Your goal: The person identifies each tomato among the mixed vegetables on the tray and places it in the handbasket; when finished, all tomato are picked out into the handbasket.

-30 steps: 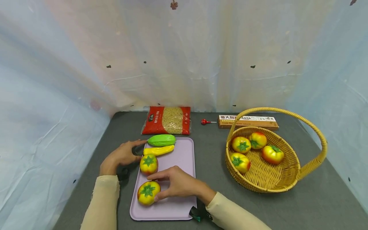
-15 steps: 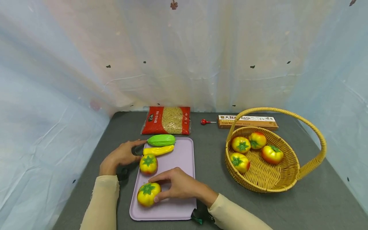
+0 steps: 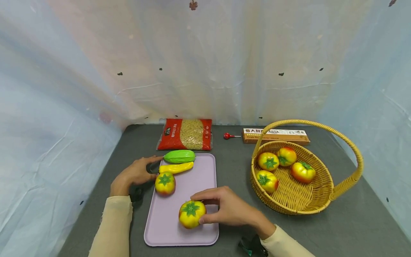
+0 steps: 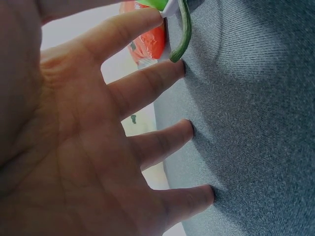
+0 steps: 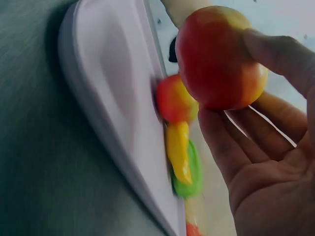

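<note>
My right hand (image 3: 229, 207) pinches a yellow-and-red tomato (image 3: 191, 216) with a green star-shaped cap between thumb and fingers, over the lilac tray (image 3: 173, 235). In the right wrist view, that tomato (image 5: 211, 59) is held above the tray surface. My left hand (image 3: 138, 172) is spread at the tray's left edge, fingertips resting on the grey cloth in the left wrist view. Near its fingers is a dark green curved stem (image 4: 184, 34). Along the tray's left side lie another tomato (image 3: 165, 184), a yellow pepper-like vegetable (image 3: 177, 167) and a ridged green vegetable (image 3: 179, 156).
A wicker basket (image 3: 298, 203) with a tall handle stands at the right, several tomatoes (image 3: 303, 173) inside. Behind the tray lie a red bag of pasta (image 3: 186, 134), a red lollipop (image 3: 228, 136) and a pasta box (image 3: 276, 137). Plastic sheeting (image 3: 205, 71) encloses the table.
My right hand has moved to the right with the tomato, from the tray's left side toward its right edge, lifting it. My left hand stays in place.
</note>
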Demonstrator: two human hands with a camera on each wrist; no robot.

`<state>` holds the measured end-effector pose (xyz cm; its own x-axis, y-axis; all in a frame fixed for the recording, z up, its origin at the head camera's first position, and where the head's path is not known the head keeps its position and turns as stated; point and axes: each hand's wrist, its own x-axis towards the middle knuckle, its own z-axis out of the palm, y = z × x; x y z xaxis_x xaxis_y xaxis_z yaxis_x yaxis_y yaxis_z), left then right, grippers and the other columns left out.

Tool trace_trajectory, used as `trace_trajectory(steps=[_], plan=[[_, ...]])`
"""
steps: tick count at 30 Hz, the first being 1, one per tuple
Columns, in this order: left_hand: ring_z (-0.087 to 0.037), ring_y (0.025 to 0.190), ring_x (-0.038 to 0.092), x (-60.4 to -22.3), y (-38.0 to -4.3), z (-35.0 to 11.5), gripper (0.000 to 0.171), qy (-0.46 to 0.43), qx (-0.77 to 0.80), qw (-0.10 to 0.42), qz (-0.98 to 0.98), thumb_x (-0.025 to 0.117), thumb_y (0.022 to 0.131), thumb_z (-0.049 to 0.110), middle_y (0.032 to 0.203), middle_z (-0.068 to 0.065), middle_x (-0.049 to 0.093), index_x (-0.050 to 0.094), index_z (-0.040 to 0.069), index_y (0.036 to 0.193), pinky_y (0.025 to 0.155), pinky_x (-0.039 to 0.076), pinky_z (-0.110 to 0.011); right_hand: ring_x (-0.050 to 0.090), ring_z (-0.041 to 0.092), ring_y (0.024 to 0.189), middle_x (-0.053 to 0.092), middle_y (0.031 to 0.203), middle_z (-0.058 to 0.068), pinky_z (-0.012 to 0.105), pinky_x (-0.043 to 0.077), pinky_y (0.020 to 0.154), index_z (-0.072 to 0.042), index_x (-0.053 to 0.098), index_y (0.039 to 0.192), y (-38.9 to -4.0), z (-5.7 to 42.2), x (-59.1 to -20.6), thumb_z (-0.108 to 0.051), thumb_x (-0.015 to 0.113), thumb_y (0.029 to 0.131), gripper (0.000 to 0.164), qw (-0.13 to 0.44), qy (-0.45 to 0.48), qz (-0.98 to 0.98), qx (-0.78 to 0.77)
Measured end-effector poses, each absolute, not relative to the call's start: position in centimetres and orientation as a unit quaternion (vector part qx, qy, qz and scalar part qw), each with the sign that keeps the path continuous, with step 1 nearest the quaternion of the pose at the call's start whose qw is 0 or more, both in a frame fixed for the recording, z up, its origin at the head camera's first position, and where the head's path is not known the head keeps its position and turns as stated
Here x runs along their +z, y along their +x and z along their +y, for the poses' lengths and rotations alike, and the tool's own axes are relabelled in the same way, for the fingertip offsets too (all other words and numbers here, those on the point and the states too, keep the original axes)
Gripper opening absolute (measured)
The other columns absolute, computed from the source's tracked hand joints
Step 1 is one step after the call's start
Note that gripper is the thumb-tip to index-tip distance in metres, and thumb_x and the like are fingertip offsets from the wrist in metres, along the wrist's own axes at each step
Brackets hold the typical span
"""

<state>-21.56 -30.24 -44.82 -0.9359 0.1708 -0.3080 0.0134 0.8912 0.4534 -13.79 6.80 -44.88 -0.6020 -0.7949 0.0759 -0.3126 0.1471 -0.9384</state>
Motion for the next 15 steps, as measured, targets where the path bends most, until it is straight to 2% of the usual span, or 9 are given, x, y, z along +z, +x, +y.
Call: trace_trajectory(steps=[8,15], plan=[[-0.061,0.158,0.029,-44.7,-21.4,-30.2,0.077,0.042,0.23,0.177,0.956,0.081,0.097,0.029,0.175,-0.025,0.036,0.049,0.025,0.167,0.12,0.027,-0.086,0.071,0.018,0.129,0.072,0.144,0.002,0.03,0.06,0.107,-0.018,0.071,0.146,-12.7,12.6,-44.1,-0.017,0.084,0.098,0.049,0.168,-0.328,0.736,-0.568],[-0.06,0.158,0.028,-44.8,-21.6,-30.3,0.078,0.041,0.231,0.18,0.955,0.082,0.098,0.03,0.176,-0.025,0.035,0.047,0.025,0.168,0.12,0.027,-0.086,0.072,0.018,0.126,0.07,0.146,0.005,0.027,0.06,0.105,-0.019,0.07,0.146,-11.9,18.0,-42.7,-0.008,0.083,0.098,0.051,0.118,-0.265,0.764,-0.577]])
